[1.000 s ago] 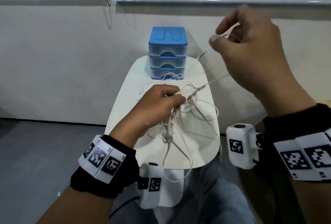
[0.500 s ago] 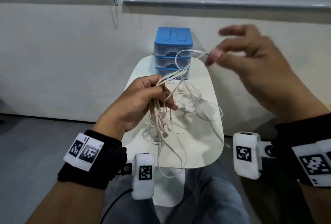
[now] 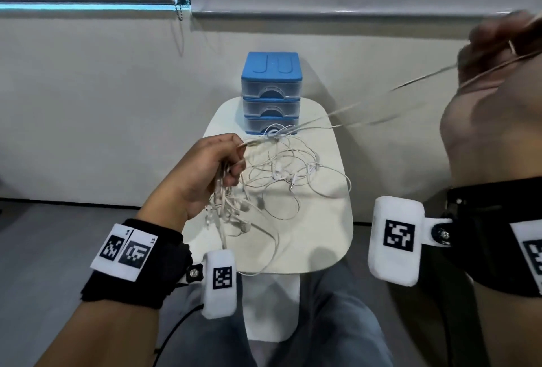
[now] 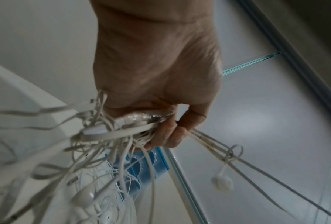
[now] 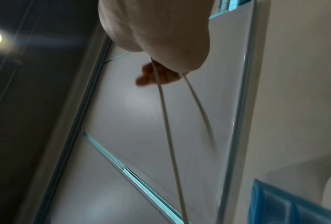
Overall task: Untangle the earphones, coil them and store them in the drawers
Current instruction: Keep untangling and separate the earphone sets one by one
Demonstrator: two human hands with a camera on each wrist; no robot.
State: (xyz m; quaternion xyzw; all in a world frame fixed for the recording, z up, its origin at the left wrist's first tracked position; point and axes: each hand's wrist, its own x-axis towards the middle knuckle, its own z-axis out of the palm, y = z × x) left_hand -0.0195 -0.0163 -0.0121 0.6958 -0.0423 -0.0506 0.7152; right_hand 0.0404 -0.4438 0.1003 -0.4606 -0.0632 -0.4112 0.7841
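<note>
Since half a second ago, two strands of the earphones [image 3: 281, 167] are drawn taut toward upper right, and the right hand [image 3: 495, 52] has swung far out, fingers curled, pinching them. Left hand [image 3: 205, 173] grips the knotted bundle above the table [image 3: 322, 249]; loose loops lie on it and hang past its near edge. Judgement: one cable is being pulled free, tangle far from undone. Drawers [image 3: 271, 96] closed at the table's far end.
</note>
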